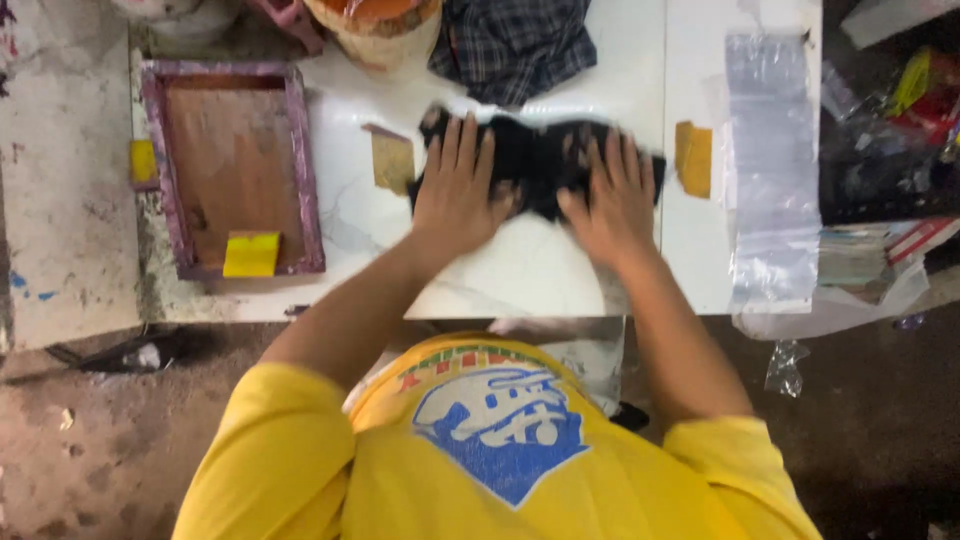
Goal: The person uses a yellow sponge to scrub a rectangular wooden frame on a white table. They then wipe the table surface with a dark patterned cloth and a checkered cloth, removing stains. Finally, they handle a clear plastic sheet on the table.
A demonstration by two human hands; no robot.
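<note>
A black cloth lies on the white table. My left hand presses flat on the cloth's left part, fingers spread. My right hand lies flat on its right part, fingers also apart. Neither hand grips anything; both palms rest on the fabric. The cloth looks blurred. My yellow shirt with a blue print fills the bottom of the view.
A purple-edged wooden frame lies at the left with a yellow scraper on it. Tan cards flank the cloth. Clear plastic bags lie at the right, with a plaid cloth and a bucket behind.
</note>
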